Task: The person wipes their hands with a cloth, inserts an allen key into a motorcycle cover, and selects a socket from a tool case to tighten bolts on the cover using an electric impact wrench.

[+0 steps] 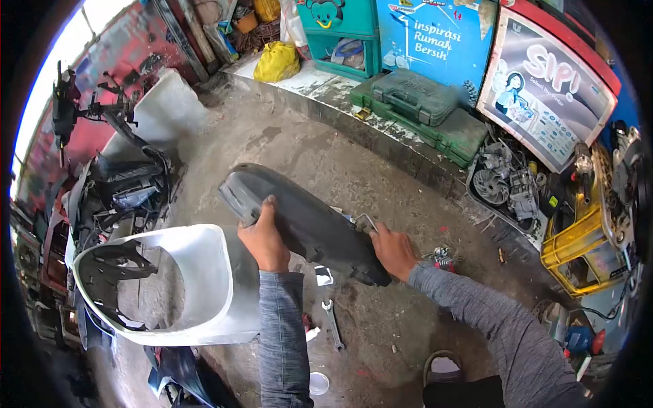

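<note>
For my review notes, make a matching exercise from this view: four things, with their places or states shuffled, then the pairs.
Things:
1. long dark part
2. wrench
3. yellow bundle
4. framed SIPI sign

Places or states:
A. flat on the floor
B. red along its top edge
C. gripped by the left hand
D. on the ledge, left of the teal drawers in the picture

Pairs: 1-C, 2-A, 3-D, 4-B
</note>
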### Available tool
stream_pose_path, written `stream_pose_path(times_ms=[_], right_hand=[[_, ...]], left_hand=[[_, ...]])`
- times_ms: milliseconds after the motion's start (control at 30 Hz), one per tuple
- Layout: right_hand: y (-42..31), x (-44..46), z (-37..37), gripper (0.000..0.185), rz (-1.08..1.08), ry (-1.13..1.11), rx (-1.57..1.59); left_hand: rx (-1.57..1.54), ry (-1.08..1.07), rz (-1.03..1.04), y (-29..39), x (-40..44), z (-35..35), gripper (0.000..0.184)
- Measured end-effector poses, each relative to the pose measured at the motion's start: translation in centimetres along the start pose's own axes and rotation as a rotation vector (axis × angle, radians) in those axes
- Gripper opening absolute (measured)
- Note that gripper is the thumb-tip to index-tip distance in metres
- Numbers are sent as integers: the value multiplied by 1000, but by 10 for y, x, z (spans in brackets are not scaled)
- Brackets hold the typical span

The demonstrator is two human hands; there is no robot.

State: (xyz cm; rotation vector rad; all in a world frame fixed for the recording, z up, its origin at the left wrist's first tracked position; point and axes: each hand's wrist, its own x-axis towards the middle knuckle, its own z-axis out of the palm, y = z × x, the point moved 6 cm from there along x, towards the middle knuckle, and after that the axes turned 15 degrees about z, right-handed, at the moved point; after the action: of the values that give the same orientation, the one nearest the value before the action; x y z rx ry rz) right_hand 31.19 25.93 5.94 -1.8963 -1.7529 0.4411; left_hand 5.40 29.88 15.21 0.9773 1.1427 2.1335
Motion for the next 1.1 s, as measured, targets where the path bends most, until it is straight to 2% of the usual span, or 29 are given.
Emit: stream_pose_path(times_ms=[167,500,800,1100], right_hand=[[-5,3,-12,24,18,0,133],[-9,-4,-18,26,15,-63,72],[-18,-7,-24,28,36,-48,205],[-4,4,-10,30,216,-269,422]], left_hand=[[-49,-9,4,7,-3,-1,14],[-40,-20,22,14,-10,-7,18],[-45,-31,50,17,-15,-7,20],[-62,-42,75,26,-24,0,16]])
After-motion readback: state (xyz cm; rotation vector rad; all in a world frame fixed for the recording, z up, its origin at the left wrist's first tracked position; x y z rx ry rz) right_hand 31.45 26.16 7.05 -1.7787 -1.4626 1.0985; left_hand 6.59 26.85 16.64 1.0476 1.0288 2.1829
